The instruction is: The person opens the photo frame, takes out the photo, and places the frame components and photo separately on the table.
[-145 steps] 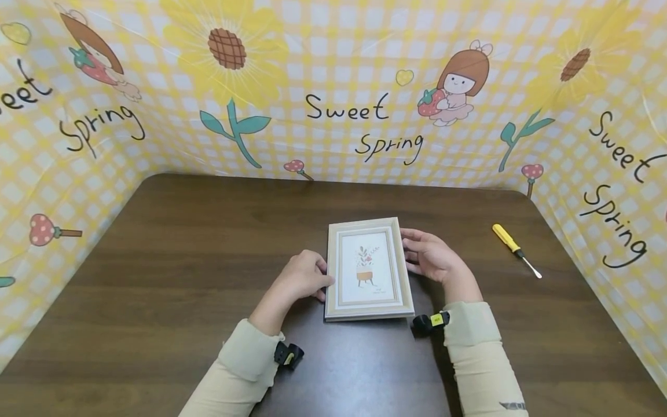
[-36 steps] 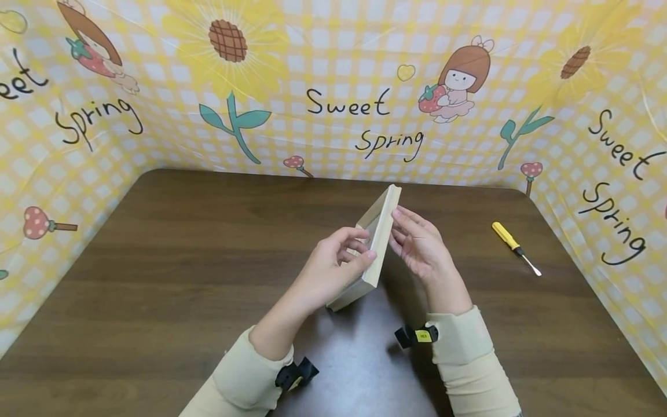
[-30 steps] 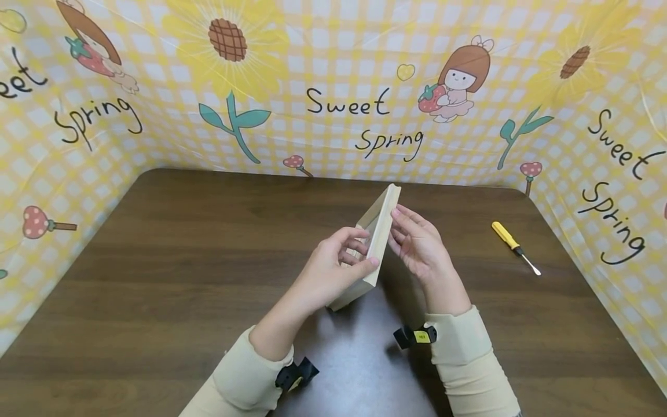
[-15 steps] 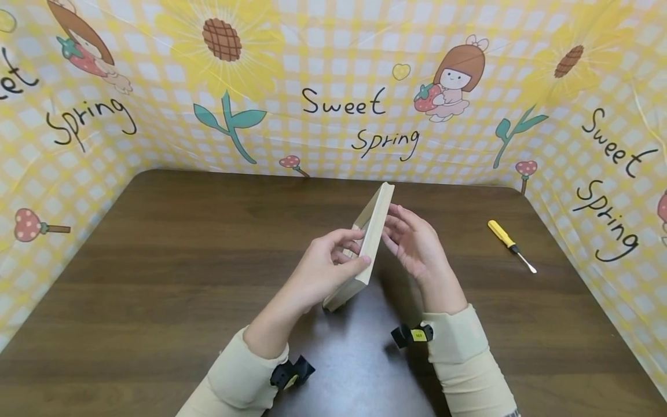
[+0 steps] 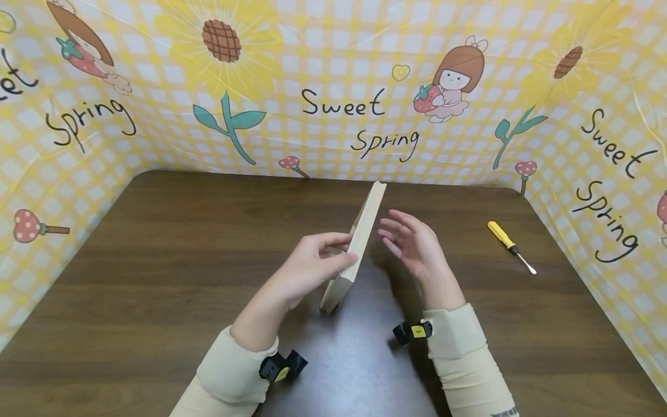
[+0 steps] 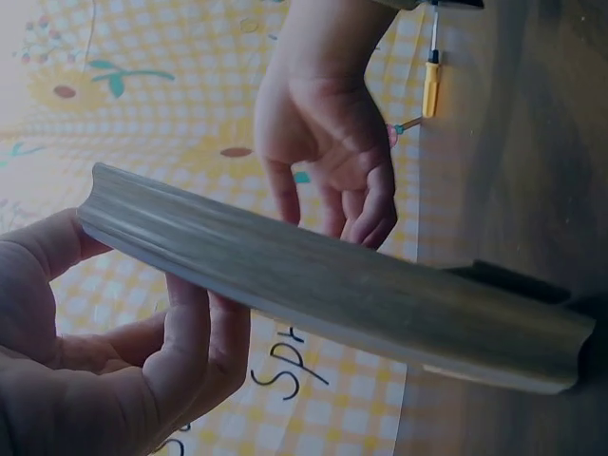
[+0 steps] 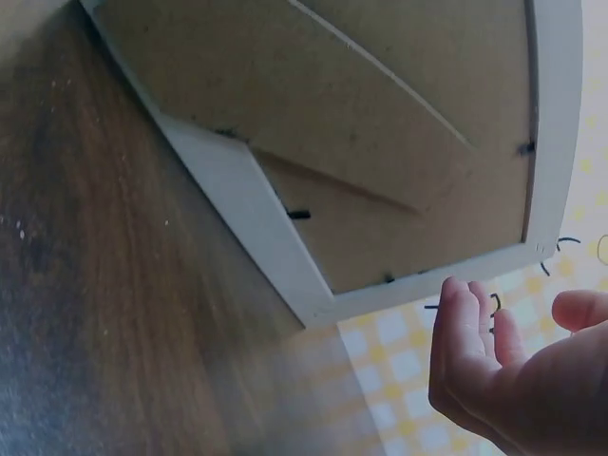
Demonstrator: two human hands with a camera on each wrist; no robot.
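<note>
A pale wooden picture frame (image 5: 359, 240) stands tilted on edge at the middle of the table, its narrow side facing up in the head view. My left hand (image 5: 312, 263) grips it, thumb on the side edge and fingers on the picture side. Just right of the frame, my right hand (image 5: 419, 252) hangs apart from it with relaxed, slightly bent fingers. The right wrist view shows the brown backing board (image 7: 380, 114), with small black tabs along its rim and a flat support leg. The picture itself is hidden now.
A yellow-handled screwdriver (image 5: 502, 234) lies on the right side of the dark wooden table (image 5: 182, 260). A yellow checked cloth (image 5: 333, 58) with printed flowers and lettering walls off the back and both sides.
The frame, earlier lying face up between both hands, has been raised and turned on edge. Over the last second the right hand let go and drew away, while the left swung it slightly leftward.
</note>
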